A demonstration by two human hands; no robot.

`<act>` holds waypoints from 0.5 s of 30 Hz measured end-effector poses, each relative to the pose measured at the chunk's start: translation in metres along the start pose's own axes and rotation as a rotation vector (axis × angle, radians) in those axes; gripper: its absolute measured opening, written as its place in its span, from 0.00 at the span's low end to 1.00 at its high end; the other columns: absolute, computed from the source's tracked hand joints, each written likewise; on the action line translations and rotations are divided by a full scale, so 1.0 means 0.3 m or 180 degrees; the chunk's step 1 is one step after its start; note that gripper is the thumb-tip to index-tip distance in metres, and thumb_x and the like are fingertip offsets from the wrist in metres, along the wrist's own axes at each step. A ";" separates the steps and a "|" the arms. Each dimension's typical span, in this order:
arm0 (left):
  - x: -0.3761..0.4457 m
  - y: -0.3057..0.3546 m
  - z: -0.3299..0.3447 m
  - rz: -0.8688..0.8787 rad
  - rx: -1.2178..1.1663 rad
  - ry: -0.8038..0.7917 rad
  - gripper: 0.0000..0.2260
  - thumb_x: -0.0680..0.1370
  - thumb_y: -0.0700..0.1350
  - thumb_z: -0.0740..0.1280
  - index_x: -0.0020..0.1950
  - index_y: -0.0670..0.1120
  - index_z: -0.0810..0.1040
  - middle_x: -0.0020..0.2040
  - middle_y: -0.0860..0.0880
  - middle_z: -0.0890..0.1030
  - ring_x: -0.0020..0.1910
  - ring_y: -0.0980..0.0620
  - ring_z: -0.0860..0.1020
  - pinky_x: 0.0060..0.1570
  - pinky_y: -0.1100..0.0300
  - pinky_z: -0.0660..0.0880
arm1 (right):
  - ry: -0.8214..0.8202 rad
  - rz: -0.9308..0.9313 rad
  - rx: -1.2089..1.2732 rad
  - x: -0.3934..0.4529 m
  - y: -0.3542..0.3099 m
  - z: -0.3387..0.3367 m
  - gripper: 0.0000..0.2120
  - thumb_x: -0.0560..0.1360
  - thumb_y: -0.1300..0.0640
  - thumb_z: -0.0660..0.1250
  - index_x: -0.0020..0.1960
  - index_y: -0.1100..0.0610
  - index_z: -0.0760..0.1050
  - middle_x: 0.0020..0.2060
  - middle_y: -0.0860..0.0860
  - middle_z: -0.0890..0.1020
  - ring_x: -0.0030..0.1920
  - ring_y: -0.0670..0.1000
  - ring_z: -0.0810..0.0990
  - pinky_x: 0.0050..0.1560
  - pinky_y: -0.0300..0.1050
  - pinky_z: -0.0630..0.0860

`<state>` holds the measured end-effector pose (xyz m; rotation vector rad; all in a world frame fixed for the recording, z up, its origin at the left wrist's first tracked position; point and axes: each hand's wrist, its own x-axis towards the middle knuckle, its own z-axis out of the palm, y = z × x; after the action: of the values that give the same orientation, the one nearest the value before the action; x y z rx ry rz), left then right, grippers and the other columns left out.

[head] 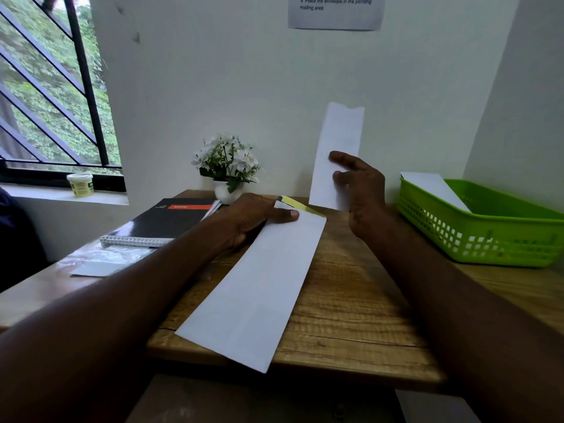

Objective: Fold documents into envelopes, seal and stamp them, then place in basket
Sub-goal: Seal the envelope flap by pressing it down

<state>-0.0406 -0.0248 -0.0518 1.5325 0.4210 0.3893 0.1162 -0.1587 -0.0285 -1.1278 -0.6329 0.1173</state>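
Now the left hand [259,216] grips the envelope [256,288] — the right hand [361,190] pinches a folded paper [338,141] upright.

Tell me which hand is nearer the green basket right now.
Right. The right hand, holding a folded paper upright, is just left of the green basket; the left hand grips the envelope farther left.

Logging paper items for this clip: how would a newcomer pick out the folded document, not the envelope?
Start at the wooden table, then the right hand raised above its far edge. The folded document is the narrow white strip it holds upright; the envelope lies flat, wider, with a yellow flap strip.
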 end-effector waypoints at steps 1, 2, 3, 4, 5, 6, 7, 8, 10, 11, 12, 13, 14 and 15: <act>0.001 0.000 0.000 0.0014 0.0001 -0.0003 0.16 0.72 0.38 0.79 0.58 0.38 0.84 0.52 0.38 0.87 0.47 0.43 0.87 0.42 0.54 0.83 | -0.0072 -0.0017 -0.0072 -0.006 0.002 0.005 0.23 0.71 0.73 0.64 0.54 0.51 0.87 0.50 0.45 0.87 0.43 0.43 0.82 0.41 0.34 0.78; -0.001 0.000 0.003 0.0020 0.0007 -0.0019 0.16 0.72 0.38 0.79 0.58 0.38 0.84 0.52 0.38 0.87 0.47 0.43 0.87 0.42 0.55 0.83 | -0.0129 -0.0040 -0.0161 -0.011 0.005 0.007 0.23 0.71 0.73 0.64 0.54 0.52 0.87 0.50 0.45 0.87 0.43 0.44 0.82 0.42 0.34 0.78; -0.002 0.001 0.004 0.0017 0.0016 -0.0039 0.15 0.72 0.38 0.79 0.58 0.38 0.85 0.52 0.38 0.87 0.46 0.43 0.87 0.42 0.55 0.83 | -0.0170 -0.0070 -0.0248 -0.015 0.009 0.008 0.23 0.71 0.73 0.64 0.54 0.52 0.87 0.50 0.46 0.87 0.43 0.44 0.81 0.41 0.34 0.78; -0.005 0.003 0.007 0.0010 0.0028 -0.0064 0.15 0.72 0.39 0.79 0.58 0.38 0.85 0.52 0.38 0.87 0.46 0.43 0.87 0.42 0.55 0.83 | -0.0196 -0.0101 -0.0320 -0.017 0.013 0.007 0.23 0.71 0.73 0.63 0.54 0.52 0.87 0.50 0.46 0.87 0.44 0.44 0.81 0.41 0.34 0.77; -0.007 0.004 0.008 0.0013 0.0044 -0.0084 0.15 0.73 0.39 0.79 0.58 0.39 0.85 0.52 0.38 0.87 0.47 0.43 0.87 0.42 0.55 0.83 | -0.0204 -0.0127 -0.0372 -0.017 0.015 0.006 0.23 0.71 0.73 0.62 0.54 0.53 0.87 0.51 0.47 0.87 0.44 0.44 0.81 0.40 0.33 0.77; -0.008 0.005 0.009 0.0012 0.0065 -0.0101 0.15 0.73 0.39 0.79 0.58 0.39 0.85 0.53 0.39 0.87 0.48 0.43 0.87 0.43 0.55 0.83 | -0.0196 -0.0147 -0.0410 -0.017 0.016 0.004 0.23 0.70 0.74 0.62 0.53 0.53 0.87 0.51 0.47 0.87 0.45 0.45 0.81 0.40 0.33 0.77; -0.008 0.005 0.009 0.0013 0.0085 -0.0125 0.16 0.73 0.39 0.79 0.59 0.39 0.85 0.54 0.39 0.87 0.49 0.42 0.86 0.44 0.54 0.83 | -0.0180 -0.0168 -0.0439 -0.015 0.017 0.002 0.24 0.70 0.74 0.62 0.53 0.53 0.87 0.50 0.47 0.87 0.45 0.45 0.81 0.40 0.33 0.77; -0.007 0.005 0.009 0.0007 0.0099 -0.0141 0.16 0.73 0.39 0.79 0.60 0.39 0.85 0.54 0.39 0.87 0.50 0.42 0.86 0.46 0.54 0.83 | -0.0161 -0.0181 -0.0462 -0.013 0.018 0.000 0.24 0.70 0.74 0.61 0.53 0.53 0.87 0.50 0.47 0.87 0.46 0.46 0.82 0.41 0.34 0.77; -0.004 0.003 0.009 -0.0001 0.0120 -0.0165 0.17 0.73 0.40 0.79 0.60 0.39 0.85 0.55 0.39 0.86 0.51 0.41 0.86 0.47 0.53 0.83 | -0.0152 -0.0177 -0.0485 -0.012 0.019 -0.003 0.24 0.70 0.74 0.61 0.53 0.54 0.87 0.50 0.48 0.87 0.46 0.47 0.82 0.43 0.36 0.78; -0.003 0.003 0.009 -0.0011 0.0131 -0.0165 0.17 0.72 0.40 0.79 0.60 0.39 0.85 0.55 0.39 0.86 0.52 0.41 0.86 0.48 0.52 0.83 | -0.0160 -0.0164 -0.0486 -0.013 0.019 -0.004 0.24 0.70 0.74 0.61 0.53 0.54 0.87 0.51 0.48 0.87 0.46 0.47 0.82 0.43 0.37 0.79; -0.004 0.003 0.010 -0.0017 0.0139 -0.0173 0.17 0.72 0.40 0.79 0.60 0.40 0.85 0.55 0.39 0.86 0.52 0.41 0.86 0.49 0.52 0.83 | -0.0167 -0.0148 -0.0481 -0.014 0.018 -0.006 0.24 0.70 0.74 0.61 0.54 0.54 0.87 0.51 0.49 0.87 0.46 0.48 0.82 0.43 0.37 0.79; -0.003 0.003 0.010 -0.0012 0.0136 -0.0178 0.17 0.73 0.40 0.79 0.61 0.40 0.85 0.55 0.39 0.86 0.52 0.41 0.86 0.49 0.52 0.83 | -0.0173 -0.0126 -0.0468 -0.016 0.016 -0.007 0.24 0.70 0.74 0.61 0.54 0.54 0.87 0.52 0.50 0.87 0.46 0.48 0.82 0.42 0.37 0.79; -0.004 0.003 0.010 -0.0009 0.0126 -0.0183 0.17 0.73 0.40 0.79 0.61 0.40 0.84 0.55 0.39 0.86 0.52 0.41 0.86 0.49 0.52 0.83 | -0.0179 -0.0098 -0.0457 -0.019 0.013 -0.008 0.24 0.70 0.74 0.62 0.54 0.54 0.87 0.52 0.50 0.87 0.46 0.48 0.82 0.41 0.36 0.79; -0.004 0.003 0.011 -0.0003 0.0114 -0.0185 0.17 0.73 0.40 0.79 0.61 0.40 0.85 0.55 0.39 0.86 0.52 0.41 0.86 0.50 0.51 0.83 | -0.0192 -0.0063 -0.0458 -0.022 0.009 -0.008 0.23 0.70 0.74 0.62 0.54 0.54 0.87 0.52 0.49 0.87 0.45 0.47 0.82 0.39 0.35 0.78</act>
<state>-0.0401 -0.0282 -0.0509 1.5746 0.3850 0.3372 0.1126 -0.1621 -0.0342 -1.2600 -0.7149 0.0899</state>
